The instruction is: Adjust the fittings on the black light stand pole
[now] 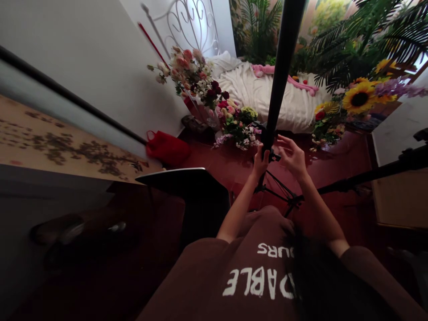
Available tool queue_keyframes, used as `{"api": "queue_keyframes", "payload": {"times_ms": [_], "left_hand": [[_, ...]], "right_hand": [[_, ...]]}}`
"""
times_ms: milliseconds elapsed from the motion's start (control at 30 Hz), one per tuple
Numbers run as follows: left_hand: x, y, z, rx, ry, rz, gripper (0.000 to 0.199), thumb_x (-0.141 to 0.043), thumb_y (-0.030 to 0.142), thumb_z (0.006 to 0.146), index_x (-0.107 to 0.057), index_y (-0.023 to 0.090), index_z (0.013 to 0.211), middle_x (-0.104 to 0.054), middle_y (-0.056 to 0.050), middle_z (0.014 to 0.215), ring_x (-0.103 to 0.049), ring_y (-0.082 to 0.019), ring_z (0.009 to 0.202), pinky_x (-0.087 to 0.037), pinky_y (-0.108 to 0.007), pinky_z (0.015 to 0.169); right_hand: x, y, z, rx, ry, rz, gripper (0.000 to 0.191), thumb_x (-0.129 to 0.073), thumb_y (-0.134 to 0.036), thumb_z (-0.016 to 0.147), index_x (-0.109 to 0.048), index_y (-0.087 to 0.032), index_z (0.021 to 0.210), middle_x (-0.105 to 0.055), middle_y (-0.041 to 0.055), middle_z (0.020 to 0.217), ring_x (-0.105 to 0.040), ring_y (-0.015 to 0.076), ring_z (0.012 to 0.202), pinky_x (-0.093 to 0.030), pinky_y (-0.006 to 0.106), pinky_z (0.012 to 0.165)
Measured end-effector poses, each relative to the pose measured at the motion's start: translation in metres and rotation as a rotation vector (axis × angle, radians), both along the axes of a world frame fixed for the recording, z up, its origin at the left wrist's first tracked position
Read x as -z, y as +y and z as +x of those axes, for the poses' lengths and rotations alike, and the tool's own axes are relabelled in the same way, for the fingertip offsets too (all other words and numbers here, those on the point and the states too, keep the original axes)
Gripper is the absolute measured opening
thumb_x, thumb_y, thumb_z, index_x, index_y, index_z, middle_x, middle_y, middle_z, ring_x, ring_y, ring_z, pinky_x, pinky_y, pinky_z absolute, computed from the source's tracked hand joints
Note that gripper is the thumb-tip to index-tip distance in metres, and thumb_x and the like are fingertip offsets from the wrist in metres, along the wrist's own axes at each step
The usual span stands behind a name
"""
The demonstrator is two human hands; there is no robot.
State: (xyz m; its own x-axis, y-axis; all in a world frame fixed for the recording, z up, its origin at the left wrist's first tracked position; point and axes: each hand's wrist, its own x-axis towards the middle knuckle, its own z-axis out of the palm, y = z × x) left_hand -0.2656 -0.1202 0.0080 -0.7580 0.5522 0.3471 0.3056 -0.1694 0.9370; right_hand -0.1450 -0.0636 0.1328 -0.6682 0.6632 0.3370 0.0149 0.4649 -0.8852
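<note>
Black, slender stand pole point(281, 67) rises through my left hand point(260, 163), which is wrapped around it; my right hand point(294, 157), loosely spread with curved fingers, is just beside its small black fitting point(275, 156). Left of both hands sits a red bag point(169, 148).

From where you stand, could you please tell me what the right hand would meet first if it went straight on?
The right hand would probably meet the black pole first, though depth is unclear from this single view.
</note>
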Motion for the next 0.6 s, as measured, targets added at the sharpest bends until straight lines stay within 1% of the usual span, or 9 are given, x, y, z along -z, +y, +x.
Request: {"api": "queue_keyframes", "payload": {"times_ms": [33, 100, 167, 233, 300, 400, 500, 600], "left_hand": [[-0.001, 0.0, 0.0, 0.0, -0.003, 0.002, 0.068, -0.043, 0.074, 0.086, -0.06, 0.018, 0.121, -0.07, -0.013, 0.11, -0.068, -0.02, 0.104, -0.053, -0.032, 0.093], [-0.001, 0.0, 0.001, 0.01, -0.015, 0.002, 0.069, -0.041, 0.073, 0.087, -0.06, 0.017, 0.122, -0.07, -0.014, 0.112, -0.067, -0.021, 0.106, -0.053, -0.034, 0.094], [-0.001, 0.001, 0.001, 0.023, -0.031, -0.006, 0.07, -0.04, 0.073, 0.087, -0.059, 0.016, 0.124, -0.069, -0.015, 0.112, -0.067, -0.022, 0.107, -0.053, -0.035, 0.094], [0.0, 0.002, 0.0, 0.029, -0.047, -0.014, 0.068, -0.041, 0.071, 0.089, -0.058, 0.017, 0.126, -0.069, -0.015, 0.113, -0.066, -0.023, 0.109, -0.053, -0.036, 0.094], [-0.001, 0.002, 0.0, 0.036, -0.052, -0.01, 0.066, -0.042, 0.071, 0.089, -0.058, 0.018, 0.126, -0.069, -0.014, 0.112, -0.066, -0.023, 0.108, -0.054, -0.036, 0.092], [-0.003, 0.002, 0.001, 0.06, -0.045, 0.017, 0.067, -0.042, 0.073, 0.087, -0.059, 0.02, 0.124, -0.07, -0.011, 0.102, -0.069, -0.021, 0.096, -0.055, -0.033, 0.084], [-0.006, 0.001, 0.002, 0.07, -0.039, 0.037, 0.068, -0.042, 0.074, 0.086, -0.058, 0.019, 0.123, -0.069, -0.008, 0.089, -0.068, -0.019, 0.086, -0.055, -0.031, 0.078], [-0.009, -0.001, 0.003, 0.061, -0.032, 0.033, 0.067, -0.043, 0.074, 0.086, -0.059, 0.019, 0.12, -0.067, -0.005, 0.082, -0.065, -0.016, 0.076, -0.053, -0.028, 0.071]], "right_hand": [[-0.005, -0.002, -0.006, -0.025, 0.024, -0.038, 0.043, -0.065, -0.032, 0.085, -0.061, -0.024, 0.127, -0.071, 0.0071, 0.118, -0.069, 0.0213, 0.109, -0.058, 0.038, 0.095], [-0.012, -0.008, -0.02, -0.062, 0.056, -0.137, 0.047, -0.072, -0.034, 0.081, -0.06, -0.026, 0.126, -0.071, 0.0058, 0.116, -0.068, 0.0217, 0.11, -0.058, 0.036, 0.094], [-0.012, -0.013, -0.032, -0.062, 0.081, -0.238, 0.045, -0.076, -0.033, 0.077, -0.061, -0.027, 0.119, -0.072, 0.0041, 0.11, -0.068, 0.0218, 0.109, -0.059, 0.034, 0.091], [-0.008, -0.016, -0.041, -0.042, 0.099, -0.298, 0.042, -0.078, -0.032, 0.074, -0.062, -0.027, 0.112, -0.072, 0.0026, 0.104, -0.069, 0.0213, 0.106, -0.06, 0.03, 0.087], [-0.004, -0.016, -0.045, -0.024, 0.108, -0.287, 0.041, -0.079, -0.032, 0.073, -0.063, -0.027, 0.111, -0.072, 0.0015, 0.099, -0.07, 0.0201, 0.101, -0.06, 0.028, 0.085], [-0.005, -0.012, -0.049, -0.015, 0.141, -0.207, 0.046, -0.079, -0.035, 0.074, -0.064, -0.027, 0.116, -0.073, 0.0006, 0.1, -0.071, 0.0186, 0.099, -0.059, 0.027, 0.088], [-0.015, -0.005, -0.055, -0.021, 0.212, -0.165, 0.055, -0.077, -0.041, 0.076, -0.062, -0.027, 0.127, -0.072, 0.0004, 0.109, -0.07, 0.0185, 0.102, -0.06, 0.027, 0.088], [-0.033, 0.0, -0.065, -0.016, 0.304, -0.095, 0.061, -0.075, -0.044, 0.078, -0.059, -0.026, 0.134, -0.072, 0.0007, 0.111, -0.071, 0.0188, 0.102, -0.061, 0.028, 0.084]]}}
